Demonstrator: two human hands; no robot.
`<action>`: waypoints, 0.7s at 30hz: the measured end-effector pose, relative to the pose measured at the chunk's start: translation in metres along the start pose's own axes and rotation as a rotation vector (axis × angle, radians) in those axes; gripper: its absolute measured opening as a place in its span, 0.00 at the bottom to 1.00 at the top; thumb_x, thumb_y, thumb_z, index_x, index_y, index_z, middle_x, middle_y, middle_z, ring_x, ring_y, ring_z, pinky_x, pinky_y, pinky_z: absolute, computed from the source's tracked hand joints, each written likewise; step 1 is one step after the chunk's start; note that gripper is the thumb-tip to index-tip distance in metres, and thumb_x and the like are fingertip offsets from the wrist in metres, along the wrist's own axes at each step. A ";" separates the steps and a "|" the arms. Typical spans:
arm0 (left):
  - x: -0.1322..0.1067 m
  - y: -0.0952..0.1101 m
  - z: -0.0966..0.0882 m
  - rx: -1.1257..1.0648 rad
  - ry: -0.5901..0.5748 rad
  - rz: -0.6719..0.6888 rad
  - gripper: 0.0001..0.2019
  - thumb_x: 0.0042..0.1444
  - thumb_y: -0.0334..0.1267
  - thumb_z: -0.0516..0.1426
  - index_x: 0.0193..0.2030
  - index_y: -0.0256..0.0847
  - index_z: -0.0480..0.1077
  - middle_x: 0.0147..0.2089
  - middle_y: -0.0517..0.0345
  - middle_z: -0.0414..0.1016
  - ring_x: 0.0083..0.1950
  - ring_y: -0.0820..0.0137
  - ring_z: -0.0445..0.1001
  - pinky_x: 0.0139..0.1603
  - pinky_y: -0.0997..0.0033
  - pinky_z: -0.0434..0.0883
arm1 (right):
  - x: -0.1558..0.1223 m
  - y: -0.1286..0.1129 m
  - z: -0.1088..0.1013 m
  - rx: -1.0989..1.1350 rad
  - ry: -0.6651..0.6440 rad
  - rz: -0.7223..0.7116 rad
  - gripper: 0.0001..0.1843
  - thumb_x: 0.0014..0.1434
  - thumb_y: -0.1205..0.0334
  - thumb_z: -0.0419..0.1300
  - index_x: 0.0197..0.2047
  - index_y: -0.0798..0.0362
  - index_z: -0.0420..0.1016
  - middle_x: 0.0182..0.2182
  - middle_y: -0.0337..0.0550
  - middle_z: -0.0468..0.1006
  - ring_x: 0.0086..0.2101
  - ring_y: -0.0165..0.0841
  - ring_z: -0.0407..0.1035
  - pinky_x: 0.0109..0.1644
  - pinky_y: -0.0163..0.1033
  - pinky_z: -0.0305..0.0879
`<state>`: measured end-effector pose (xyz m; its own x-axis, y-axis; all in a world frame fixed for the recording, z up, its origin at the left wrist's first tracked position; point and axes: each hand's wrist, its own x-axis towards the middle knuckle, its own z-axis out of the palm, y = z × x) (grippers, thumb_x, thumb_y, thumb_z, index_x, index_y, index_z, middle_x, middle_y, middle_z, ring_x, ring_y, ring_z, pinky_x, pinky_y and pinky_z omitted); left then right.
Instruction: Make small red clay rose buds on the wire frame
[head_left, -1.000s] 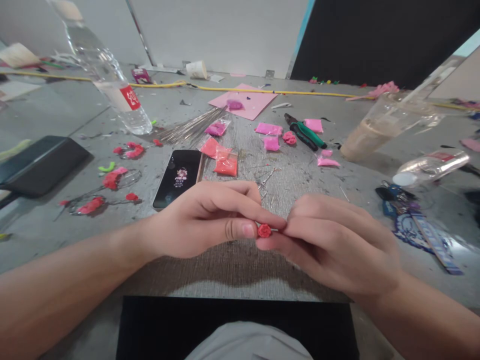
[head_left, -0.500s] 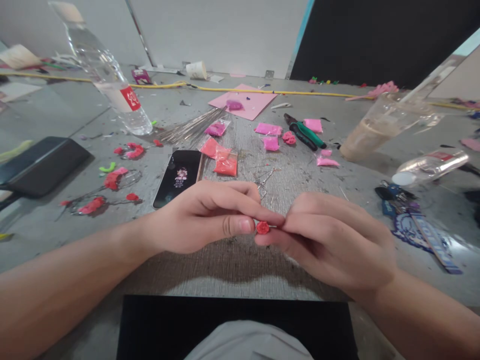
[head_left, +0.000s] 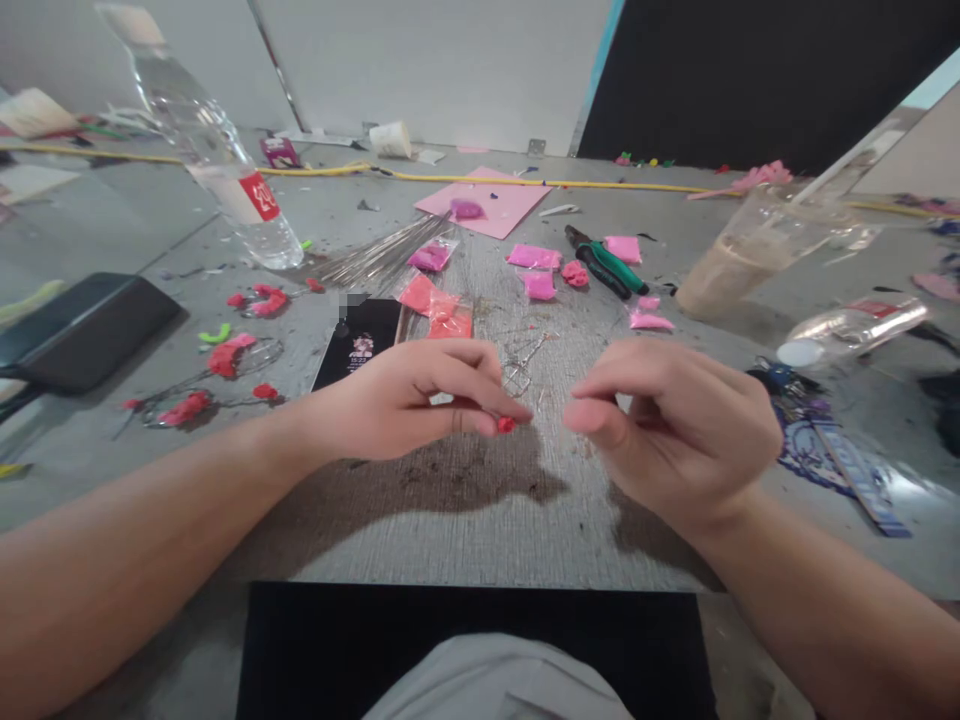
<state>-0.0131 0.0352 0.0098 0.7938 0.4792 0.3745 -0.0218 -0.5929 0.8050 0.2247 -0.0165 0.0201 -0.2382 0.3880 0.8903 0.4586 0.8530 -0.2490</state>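
Observation:
A small red clay rose sits at the fingertips of my left hand, pinched between thumb and fingers. To its right and apart from it, my right hand is raised with its fingers curled and the thumb tip close to the index finger. Whatever its fingertips may hold is too small to make out. Just beyond my hands, a bent thin wire piece lies on the grey table. A phone with a lit screen is partly covered by my left hand.
Finished red clay pieces on wire rings lie at left, near a tall water bottle. Ahead are straight wires, bagged pink clay and green-handled pliers. A drink cup and a lying bottle stand right.
My hands have drawn apart. The red rose has moved slightly left and away from me in my left hand, and my right hand has let go of it.

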 end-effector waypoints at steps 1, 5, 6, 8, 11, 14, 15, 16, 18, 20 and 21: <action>0.000 -0.004 -0.002 0.112 -0.099 -0.029 0.13 0.66 0.30 0.61 0.52 0.47 0.83 0.40 0.55 0.74 0.36 0.73 0.75 0.36 0.75 0.73 | 0.000 0.002 0.001 -0.010 0.009 0.012 0.21 0.68 0.48 0.64 0.27 0.50 0.73 0.19 0.36 0.73 0.19 0.26 0.62 0.22 0.36 0.60; -0.001 -0.016 -0.002 0.449 -0.281 -0.095 0.12 0.68 0.30 0.57 0.49 0.43 0.83 0.44 0.52 0.76 0.42 0.69 0.77 0.43 0.71 0.72 | -0.001 0.006 0.007 -0.035 -0.019 0.031 0.24 0.71 0.46 0.60 0.25 0.50 0.71 0.17 0.36 0.72 0.18 0.27 0.61 0.21 0.36 0.60; -0.001 -0.018 -0.001 0.490 -0.303 -0.112 0.12 0.69 0.32 0.57 0.48 0.42 0.83 0.45 0.51 0.77 0.42 0.68 0.76 0.44 0.70 0.72 | -0.002 0.006 0.008 -0.035 -0.025 0.031 0.24 0.71 0.46 0.60 0.25 0.50 0.71 0.17 0.35 0.71 0.18 0.27 0.61 0.22 0.36 0.60; -0.001 -0.021 0.000 0.523 -0.330 -0.130 0.11 0.70 0.35 0.56 0.47 0.41 0.82 0.45 0.51 0.77 0.42 0.68 0.76 0.43 0.70 0.71 | -0.002 0.008 0.010 -0.027 -0.028 0.031 0.24 0.70 0.47 0.61 0.25 0.50 0.71 0.17 0.35 0.71 0.19 0.26 0.61 0.22 0.35 0.60; 0.000 -0.022 -0.002 0.556 -0.337 -0.121 0.12 0.70 0.35 0.56 0.51 0.42 0.82 0.42 0.52 0.76 0.41 0.68 0.75 0.43 0.69 0.70 | -0.003 0.010 0.010 -0.019 -0.027 0.031 0.23 0.70 0.48 0.63 0.25 0.51 0.70 0.17 0.35 0.71 0.19 0.26 0.60 0.22 0.35 0.58; -0.001 -0.021 -0.007 0.620 -0.304 -0.119 0.15 0.70 0.35 0.55 0.57 0.44 0.80 0.42 0.52 0.75 0.42 0.66 0.75 0.43 0.68 0.70 | -0.003 0.012 0.010 -0.027 -0.039 0.032 0.22 0.70 0.50 0.63 0.26 0.50 0.71 0.17 0.35 0.71 0.19 0.26 0.60 0.22 0.35 0.57; -0.001 -0.021 -0.009 0.654 -0.278 -0.130 0.16 0.69 0.35 0.55 0.58 0.43 0.80 0.42 0.52 0.75 0.42 0.66 0.75 0.42 0.67 0.70 | -0.003 0.012 0.010 -0.036 -0.043 0.036 0.21 0.70 0.52 0.63 0.26 0.50 0.71 0.17 0.35 0.71 0.19 0.26 0.60 0.22 0.35 0.57; -0.001 -0.021 -0.010 0.693 -0.246 -0.146 0.16 0.69 0.36 0.55 0.58 0.43 0.79 0.43 0.51 0.75 0.43 0.65 0.75 0.42 0.66 0.70 | -0.003 0.012 0.010 -0.046 -0.046 0.042 0.20 0.70 0.54 0.63 0.26 0.50 0.71 0.17 0.34 0.71 0.19 0.26 0.60 0.22 0.35 0.57; -0.002 -0.020 -0.014 0.791 -0.160 -0.186 0.16 0.69 0.38 0.55 0.56 0.41 0.80 0.46 0.49 0.76 0.45 0.62 0.76 0.44 0.64 0.71 | -0.004 0.013 0.011 -0.064 -0.054 0.047 0.17 0.69 0.60 0.65 0.27 0.51 0.71 0.18 0.34 0.70 0.19 0.26 0.60 0.23 0.34 0.57; -0.003 -0.020 -0.018 0.883 -0.096 -0.228 0.15 0.68 0.40 0.55 0.55 0.40 0.80 0.48 0.47 0.77 0.47 0.59 0.77 0.45 0.62 0.71 | -0.005 0.014 0.011 -0.078 -0.079 0.064 0.14 0.68 0.64 0.64 0.29 0.51 0.72 0.19 0.33 0.71 0.21 0.26 0.62 0.25 0.34 0.59; -0.004 -0.020 -0.020 0.918 -0.088 -0.242 0.15 0.67 0.40 0.56 0.54 0.40 0.80 0.49 0.47 0.77 0.48 0.58 0.77 0.46 0.61 0.71 | -0.006 0.014 0.011 -0.082 -0.109 0.087 0.13 0.68 0.65 0.64 0.30 0.51 0.73 0.20 0.34 0.72 0.22 0.27 0.64 0.26 0.34 0.60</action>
<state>-0.0277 0.0581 0.0016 0.7582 0.6270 0.1790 0.6047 -0.7788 0.1666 0.2230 -0.0028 0.0073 -0.2844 0.4985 0.8189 0.5491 0.7849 -0.2872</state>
